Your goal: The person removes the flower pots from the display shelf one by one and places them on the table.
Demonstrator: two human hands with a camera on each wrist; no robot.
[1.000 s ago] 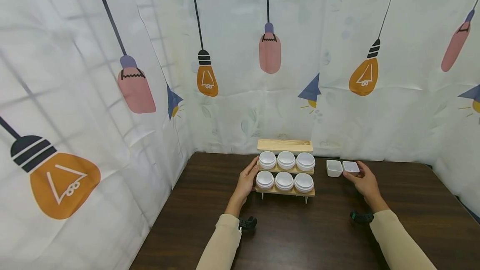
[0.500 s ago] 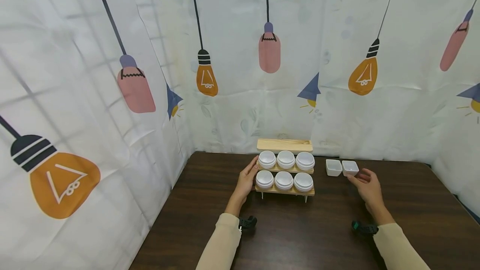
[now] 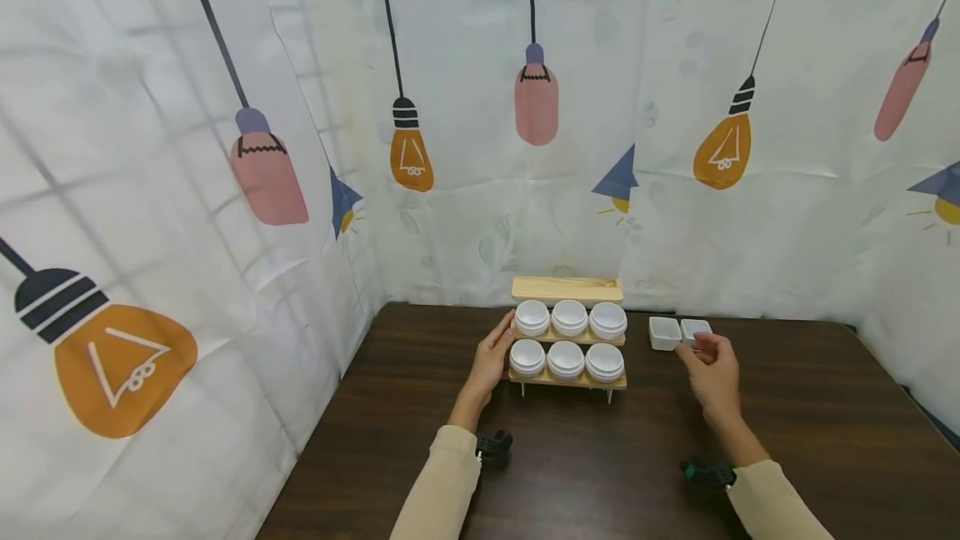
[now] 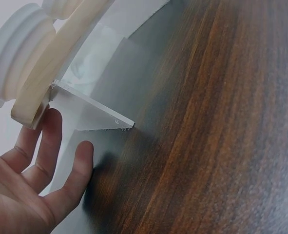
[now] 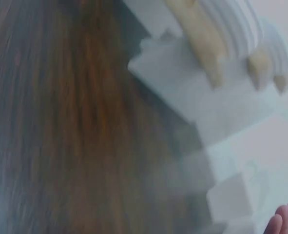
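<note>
A tiered rack with light wooden shelves point(image 3: 566, 382) and clear side panels point(image 4: 92, 109) stands at the back middle of the table. Several round white bowls point(image 3: 565, 361) fill its two lower shelves. My left hand point(image 3: 487, 361) holds the rack's left end; in the left wrist view its bent fingers point(image 4: 51, 131) reach the underside of a shelf end. Right of the rack sit two small square white dishes, one left point(image 3: 664, 334) and one right point(image 3: 695, 327). My right hand point(image 3: 715, 373) is just in front of them, fingers loosely bent and partly covering the right dish.
A bare wooden top shelf point(image 3: 566, 290) is the rack's highest tier, close to the white curtain point(image 3: 480, 232) printed with lamps. The dark wooden table point(image 3: 600, 457) spreads out in front. Dark bands circle both wrists.
My right hand has let go of the right square dish, drawing back from its right side and then moving left in front of it. My left hand keeps its place on the rack.
</note>
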